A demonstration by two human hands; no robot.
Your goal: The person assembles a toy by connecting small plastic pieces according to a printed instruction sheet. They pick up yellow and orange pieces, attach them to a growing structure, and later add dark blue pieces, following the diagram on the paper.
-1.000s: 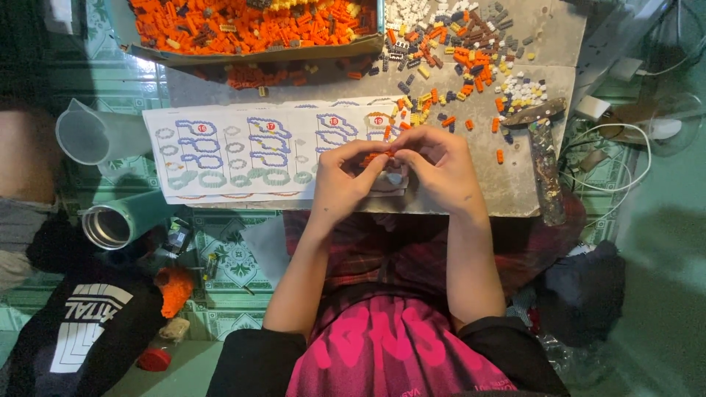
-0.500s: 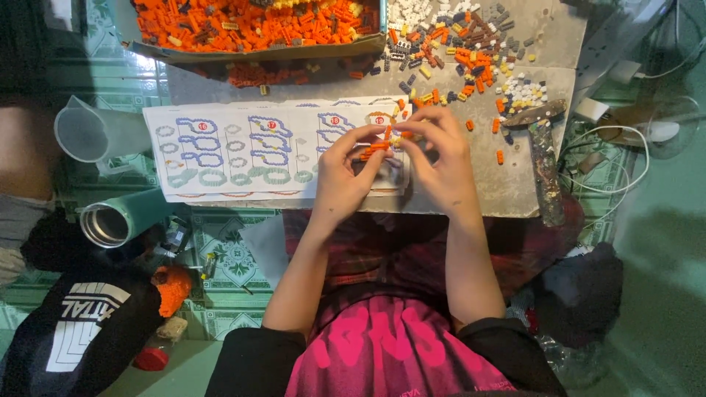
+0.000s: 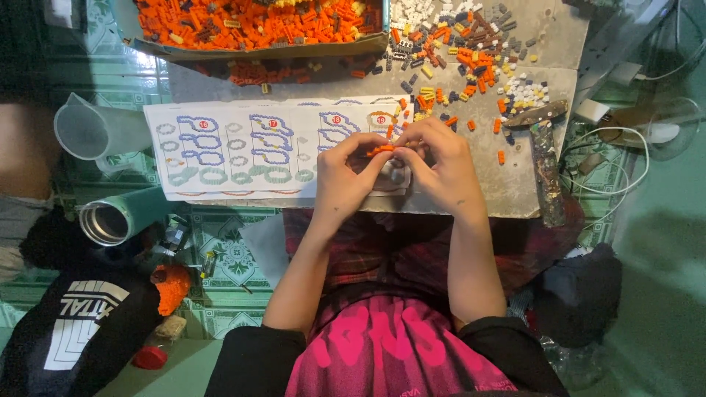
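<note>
My left hand [image 3: 346, 176] and my right hand [image 3: 437, 165] meet over the near edge of a low grey table [image 3: 500, 184]. Together they pinch a small orange brick assembly [image 3: 381, 150] between thumbs and fingertips. Under the hands lies a long white instruction sheet [image 3: 235, 147] with blue outlined build steps. A small grey piece [image 3: 393, 175] shows on the sheet between my hands.
An open box of orange bricks [image 3: 257, 22] sits at the table's far side. Loose orange, white, grey and yellow bricks [image 3: 471, 51] are scattered at the far right. A hammer [image 3: 543, 147] lies at the right edge. A clear jug [image 3: 92, 132] and a teal flask [image 3: 121, 219] sit left.
My hands have lifted the orange assembly slightly and shifted their pinch on it; the view is otherwise steady.
</note>
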